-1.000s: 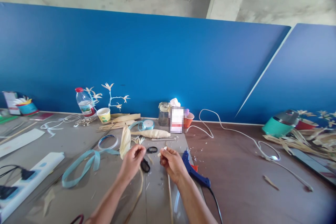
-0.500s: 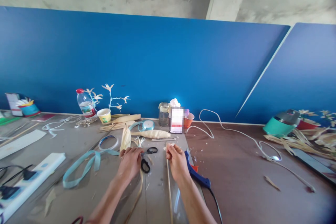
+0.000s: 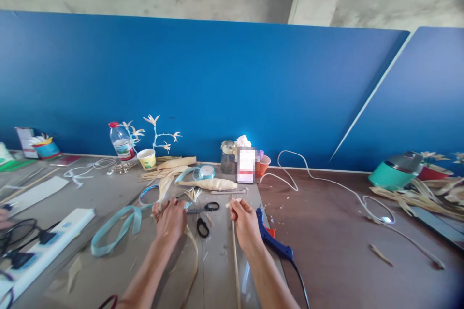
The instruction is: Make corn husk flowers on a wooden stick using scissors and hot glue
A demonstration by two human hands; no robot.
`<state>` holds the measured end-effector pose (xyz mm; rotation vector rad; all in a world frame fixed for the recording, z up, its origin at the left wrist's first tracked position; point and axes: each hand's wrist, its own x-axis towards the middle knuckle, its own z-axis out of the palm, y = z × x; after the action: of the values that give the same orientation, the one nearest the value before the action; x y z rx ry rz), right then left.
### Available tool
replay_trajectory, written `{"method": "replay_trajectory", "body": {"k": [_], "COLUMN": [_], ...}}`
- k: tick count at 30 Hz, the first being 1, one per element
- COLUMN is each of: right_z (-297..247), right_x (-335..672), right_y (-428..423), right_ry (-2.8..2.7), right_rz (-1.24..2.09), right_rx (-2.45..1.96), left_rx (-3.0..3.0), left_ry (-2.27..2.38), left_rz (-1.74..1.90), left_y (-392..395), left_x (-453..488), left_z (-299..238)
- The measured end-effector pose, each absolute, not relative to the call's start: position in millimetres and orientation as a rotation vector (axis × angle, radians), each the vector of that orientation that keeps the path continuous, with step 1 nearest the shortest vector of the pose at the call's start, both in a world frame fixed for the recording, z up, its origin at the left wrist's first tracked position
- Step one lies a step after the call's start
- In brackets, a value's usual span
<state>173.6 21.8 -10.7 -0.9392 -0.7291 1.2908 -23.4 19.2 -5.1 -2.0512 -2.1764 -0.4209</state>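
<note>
My left hand (image 3: 170, 219) is closed on a pale corn husk (image 3: 166, 184), which sticks up beyond the fingers. The hand lies beside black-handled scissors (image 3: 203, 227), whose blades run toward its fingertips. A long narrow husk strip (image 3: 194, 260) curves down the table near that hand. My right hand (image 3: 244, 219) pinches a small pale piece (image 3: 237, 201), partly hidden by the fingers. Under and beside the right hand runs a thin stick (image 3: 236, 265). A small husk flower (image 3: 193, 195) and a wrapped husk bundle (image 3: 213, 184) lie beyond the hands.
A blue glue gun (image 3: 273, 241) lies right of my right hand, its cord trailing forward. Blue ribbon (image 3: 105, 247) and a power strip (image 3: 54, 246) are at left. A phone (image 3: 247, 166) stands behind. Another person's blurred hand (image 3: 5, 219) shows at the far left edge.
My left hand has moved left, away from the scissors, and the husk has shifted left with it. My right hand keeps its pinch. Another hand has appeared at the left edge.
</note>
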Motion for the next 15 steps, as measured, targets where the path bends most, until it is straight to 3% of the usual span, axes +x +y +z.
{"method": "replay_trajectory", "body": {"k": [6, 15], "right_z": [-12.0, -11.9], "right_x": [173.9, 173.1], "right_y": [23.3, 23.4], "right_ry": [-0.723, -0.695], "right_rz": [1.255, 1.268], "right_rx": [-0.954, -0.954], "left_rx": [-2.167, -2.365], "left_ry": [-2.095, -2.088], "left_rz": [-0.568, -0.487], "left_y": [16.5, 5.2], "left_x": [-12.7, 7.9], "left_z": [-4.7, -0.6]}}
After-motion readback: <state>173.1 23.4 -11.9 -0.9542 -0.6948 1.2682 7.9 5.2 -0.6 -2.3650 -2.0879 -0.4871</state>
